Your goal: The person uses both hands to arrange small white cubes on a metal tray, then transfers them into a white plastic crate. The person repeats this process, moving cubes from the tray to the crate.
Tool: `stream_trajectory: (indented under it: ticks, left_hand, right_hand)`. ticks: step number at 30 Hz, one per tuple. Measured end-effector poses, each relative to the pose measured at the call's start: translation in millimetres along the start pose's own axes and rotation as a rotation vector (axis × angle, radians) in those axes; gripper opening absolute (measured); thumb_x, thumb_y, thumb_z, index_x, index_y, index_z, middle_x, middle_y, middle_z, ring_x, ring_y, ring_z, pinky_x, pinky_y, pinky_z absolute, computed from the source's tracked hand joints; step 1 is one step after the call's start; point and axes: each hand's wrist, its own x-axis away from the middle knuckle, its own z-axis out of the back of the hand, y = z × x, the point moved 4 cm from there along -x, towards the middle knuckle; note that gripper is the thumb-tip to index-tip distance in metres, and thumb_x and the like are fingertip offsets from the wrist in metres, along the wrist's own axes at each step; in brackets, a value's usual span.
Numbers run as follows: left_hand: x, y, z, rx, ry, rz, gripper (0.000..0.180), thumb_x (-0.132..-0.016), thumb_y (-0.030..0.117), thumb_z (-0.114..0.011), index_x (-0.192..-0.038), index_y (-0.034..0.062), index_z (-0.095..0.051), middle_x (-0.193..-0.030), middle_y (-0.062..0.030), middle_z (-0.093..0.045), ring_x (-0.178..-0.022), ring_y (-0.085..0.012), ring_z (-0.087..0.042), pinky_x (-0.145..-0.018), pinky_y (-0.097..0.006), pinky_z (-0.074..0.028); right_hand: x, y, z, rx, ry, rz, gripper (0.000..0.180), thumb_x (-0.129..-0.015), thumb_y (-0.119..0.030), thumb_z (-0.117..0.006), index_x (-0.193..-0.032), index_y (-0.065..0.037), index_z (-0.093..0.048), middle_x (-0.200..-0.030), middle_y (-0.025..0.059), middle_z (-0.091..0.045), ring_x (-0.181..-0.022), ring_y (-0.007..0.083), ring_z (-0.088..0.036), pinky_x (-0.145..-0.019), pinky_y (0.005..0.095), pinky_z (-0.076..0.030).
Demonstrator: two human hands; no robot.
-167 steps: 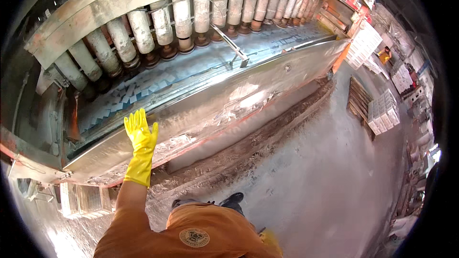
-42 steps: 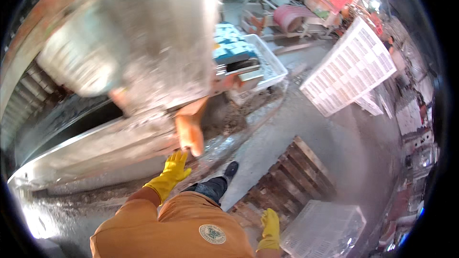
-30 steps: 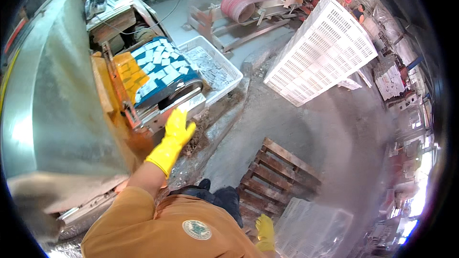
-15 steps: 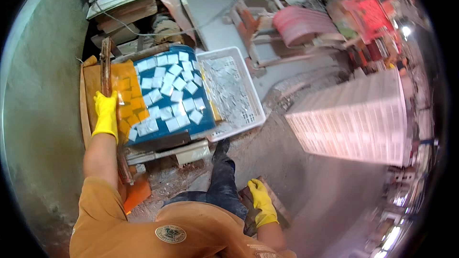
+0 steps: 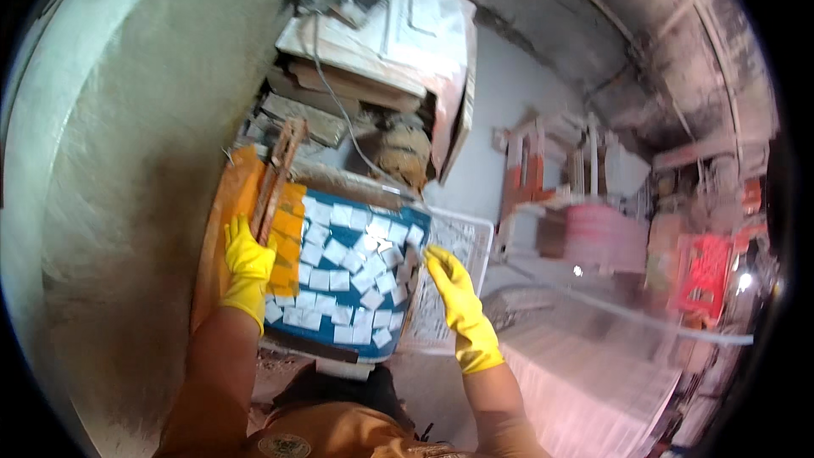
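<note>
My left hand (image 5: 248,270), in a yellow rubber glove, is closed round the near part of a long brown bar (image 5: 280,174) at the left side of a conveyor-like surface. My right hand (image 5: 456,288), gloved alike, hovers by the blue surface's right edge, fingers pressed together. Grey blurred pieces show beside its fingertips; whether it pinches one cannot be made out. Many small square white tiles (image 5: 336,252) lie scattered on the blue surface (image 5: 405,219). An orange translucent sheet (image 5: 291,233) hangs beside the bar, over the left part.
A white plastic basket (image 5: 485,246) with pale pieces stands right of the blue surface, partly behind my right hand. Stacked boards (image 5: 424,25) lie beyond it. A large pale stack (image 5: 585,390) stands at lower right, near a pink curved stack (image 5: 604,237) and red crate (image 5: 705,276). A wall (image 5: 144,161) rises at left.
My right hand has come up from low beside my leg, off a brown block, to the blue surface's right edge. My left hand stays at the bar. The view has swung left.
</note>
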Motion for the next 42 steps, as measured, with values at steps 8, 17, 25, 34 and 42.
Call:
stream_trajectory:
  ticks: [8, 17, 25, 34, 42]
  left_hand:
    - [-8.0, 7.4, 7.8, 0.113, -0.146, 0.12, 0.075, -0.081, 0.035, -0.075, -0.143, 0.0019, -0.051, -0.124, -0.0244, -0.065, -0.109, -0.0433, -0.065, -0.094, -0.047, -0.053]
    - [-7.4, 2.5, 18.5, 0.121, -0.211, 0.205, 0.076, -0.084, 0.045, -0.071, -0.145, 0.0044, -0.051, -0.119, -0.0242, -0.069, -0.103, -0.0434, -0.068, -0.089, -0.047, -0.056]
    - [-10.0, -7.7, 1.9, 0.157, -0.152, 0.142, 0.074, -0.078, 0.033, -0.077, -0.142, 0.0038, -0.052, -0.125, -0.0247, -0.067, -0.114, -0.0408, -0.066, -0.096, -0.045, -0.054]
    - [-8.9, -15.2, -7.0, 0.162, -0.006, 0.048, 0.071, -0.075, 0.034, -0.078, -0.136, 0.0036, -0.057, -0.12, -0.0247, -0.07, -0.111, -0.0438, -0.067, -0.094, -0.048, -0.053]
    - [-14.2, -10.8, -6.2, 0.185, -0.117, 0.094, 0.063, -0.08, 0.032, -0.079, -0.132, 0.0038, -0.058, -0.124, -0.0243, -0.068, -0.115, -0.0415, -0.066, -0.096, -0.047, -0.053]
  right_hand:
    - [-309.1, -247.6, -126.6, -0.748, -0.247, 0.237, 0.042, -0.107, -0.03, -0.055, -0.141, -0.007, -0.055, -0.134, 0.0105, -0.064, -0.131, 0.0291, -0.055, -0.113, 0.0444, -0.043]
    - [-349.5, -324.5, -260.0, -0.722, -0.463, 0.278, 0.066, -0.097, -0.06, -0.059, -0.122, 0.002, -0.059, -0.111, 0.0201, -0.066, -0.103, 0.0387, -0.063, -0.098, 0.0529, -0.051]
    - [-185.6, -194.3, -163.5, -0.066, -0.806, 0.227, 0.092, -0.1, -0.076, -0.032, -0.133, 0.005, -0.059, -0.091, 0.016, -0.074, -0.069, 0.0265, -0.069, -0.068, 0.0399, -0.057]
    - [134.9, -14.6, -7.1, 0.286, -0.553, -0.629, 0.039, -0.096, -0.032, -0.076, -0.116, 0.001, -0.071, -0.097, 0.0082, -0.076, -0.087, 0.0168, -0.071, -0.082, 0.03, -0.057]
    - [284.2, -2.6, 6.1, 0.784, -0.238, -0.712, 0.049, -0.092, -0.047, -0.073, -0.104, 0.001, -0.073, -0.087, 0.0142, -0.076, -0.082, 0.0236, -0.073, -0.075, 0.036, -0.054]
